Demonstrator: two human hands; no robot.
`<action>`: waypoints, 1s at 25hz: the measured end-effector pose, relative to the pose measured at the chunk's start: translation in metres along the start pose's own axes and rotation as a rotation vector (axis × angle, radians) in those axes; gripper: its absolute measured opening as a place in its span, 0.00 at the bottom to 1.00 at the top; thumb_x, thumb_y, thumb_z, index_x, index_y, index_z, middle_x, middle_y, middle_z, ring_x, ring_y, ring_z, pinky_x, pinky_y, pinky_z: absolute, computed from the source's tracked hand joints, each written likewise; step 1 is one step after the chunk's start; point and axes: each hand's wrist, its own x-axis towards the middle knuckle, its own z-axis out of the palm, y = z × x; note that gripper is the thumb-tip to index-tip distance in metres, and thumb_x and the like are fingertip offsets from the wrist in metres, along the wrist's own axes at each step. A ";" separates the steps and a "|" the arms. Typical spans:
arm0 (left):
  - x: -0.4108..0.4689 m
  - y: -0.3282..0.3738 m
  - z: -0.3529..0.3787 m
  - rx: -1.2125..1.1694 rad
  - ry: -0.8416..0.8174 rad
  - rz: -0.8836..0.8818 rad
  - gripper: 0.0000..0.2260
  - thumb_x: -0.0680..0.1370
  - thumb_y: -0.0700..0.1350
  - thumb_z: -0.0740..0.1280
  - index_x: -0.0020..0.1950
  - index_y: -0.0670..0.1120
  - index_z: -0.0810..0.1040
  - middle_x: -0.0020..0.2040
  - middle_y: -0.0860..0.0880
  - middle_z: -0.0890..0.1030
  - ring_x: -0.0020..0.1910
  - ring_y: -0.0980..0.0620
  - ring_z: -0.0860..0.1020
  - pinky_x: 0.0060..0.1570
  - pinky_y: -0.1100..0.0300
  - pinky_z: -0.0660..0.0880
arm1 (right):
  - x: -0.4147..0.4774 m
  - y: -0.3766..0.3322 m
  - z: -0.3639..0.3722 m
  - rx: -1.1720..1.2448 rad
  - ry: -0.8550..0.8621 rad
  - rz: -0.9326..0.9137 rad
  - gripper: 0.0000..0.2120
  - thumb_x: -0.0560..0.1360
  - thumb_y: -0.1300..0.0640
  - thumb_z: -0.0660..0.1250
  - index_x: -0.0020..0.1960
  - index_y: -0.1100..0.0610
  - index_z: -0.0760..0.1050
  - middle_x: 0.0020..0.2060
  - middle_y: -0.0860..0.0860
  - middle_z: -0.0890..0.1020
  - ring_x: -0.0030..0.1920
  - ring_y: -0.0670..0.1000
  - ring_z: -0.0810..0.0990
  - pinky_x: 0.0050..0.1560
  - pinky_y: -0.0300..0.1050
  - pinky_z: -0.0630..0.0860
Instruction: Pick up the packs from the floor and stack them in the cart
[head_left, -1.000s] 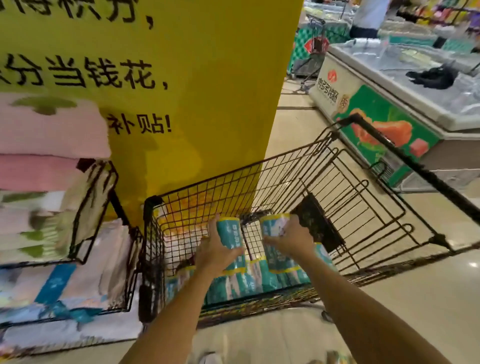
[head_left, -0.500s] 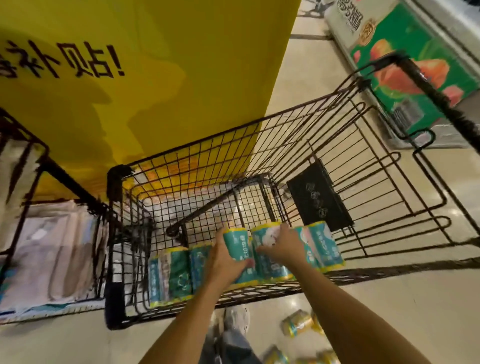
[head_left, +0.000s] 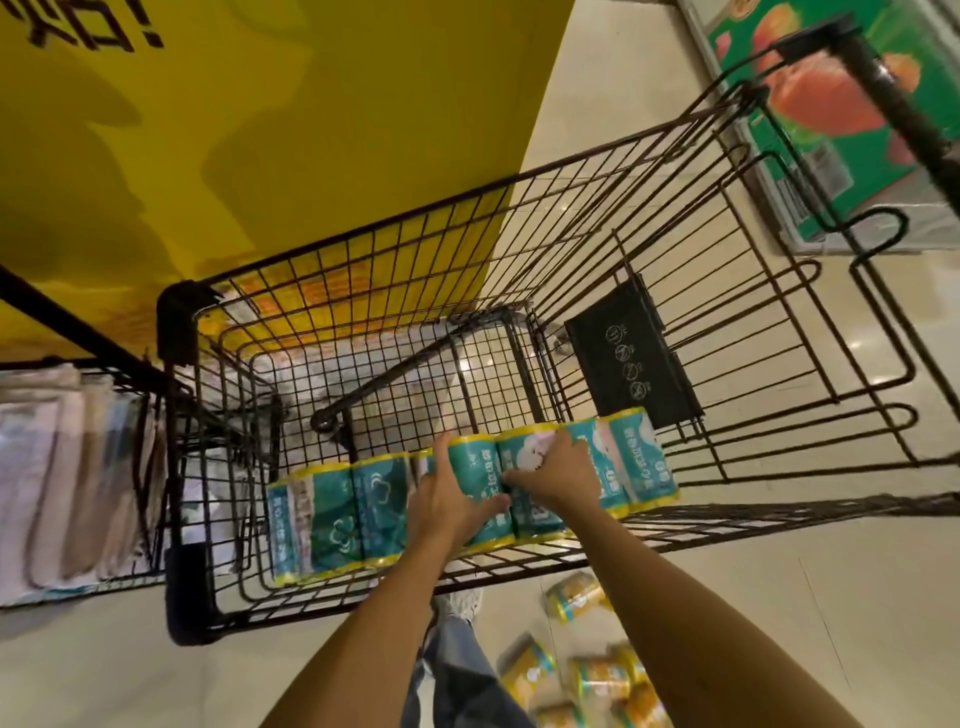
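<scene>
Floor: pale beige glossy tile floor (head_left: 857, 597), reflecting ceiling lights. Surroundings: a large yellow sign panel with black characters (head_left: 311, 130) stands at the far left, a green freezer cabinet with a printed fruit picture (head_left: 914, 36) at the far right, and a black wire rack of folded pale cloths (head_left: 67, 467) at the left, just beside the cart. A black wire shopping cart (head_left: 179, 322) occupies the centre, its black plastic seat flap with white symbols (head_left: 628, 358) hanging against the inside wall nearest the handle. A row of teal plastic-wrapped roll packs with yellow end bands (head_left: 322, 519) lies side by side on the cart bottom, along the near wall. Both arms reach down into the basket. The left hand (head_left: 447, 501) grips the middle pack (head_left: 475, 467), fingers curled over its far end and thumb against its side. The right hand (head_left: 558, 473) is curled over the neighbouring pack (head_left: 524, 452) immediately to the right; the two packs touch, and the hands nearly meet between them. Both packs sit in line with the row. Outside the cart, yellow roll packs (head_left: 597, 675) lie scattered on the tiles near the person's jeans-clad leg (head_left: 457, 670).
</scene>
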 end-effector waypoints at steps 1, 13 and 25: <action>0.002 -0.001 0.000 0.019 0.005 -0.001 0.46 0.67 0.58 0.76 0.75 0.56 0.49 0.65 0.44 0.73 0.60 0.42 0.75 0.55 0.50 0.74 | 0.001 0.000 0.001 -0.005 0.005 0.005 0.41 0.64 0.44 0.75 0.69 0.55 0.59 0.63 0.57 0.69 0.63 0.57 0.71 0.62 0.55 0.73; 0.010 -0.004 0.010 -0.010 0.015 -0.005 0.47 0.61 0.62 0.77 0.68 0.63 0.49 0.65 0.42 0.68 0.59 0.40 0.73 0.56 0.42 0.74 | 0.007 -0.003 -0.007 -0.240 0.043 -0.059 0.43 0.66 0.40 0.74 0.70 0.60 0.59 0.66 0.57 0.65 0.63 0.58 0.71 0.59 0.51 0.72; 0.012 0.056 -0.071 0.274 0.028 0.156 0.39 0.73 0.60 0.69 0.77 0.52 0.53 0.76 0.46 0.58 0.72 0.44 0.64 0.66 0.48 0.68 | -0.004 -0.022 -0.083 -0.113 0.085 -0.147 0.31 0.73 0.42 0.69 0.67 0.60 0.65 0.60 0.56 0.75 0.59 0.56 0.75 0.56 0.49 0.74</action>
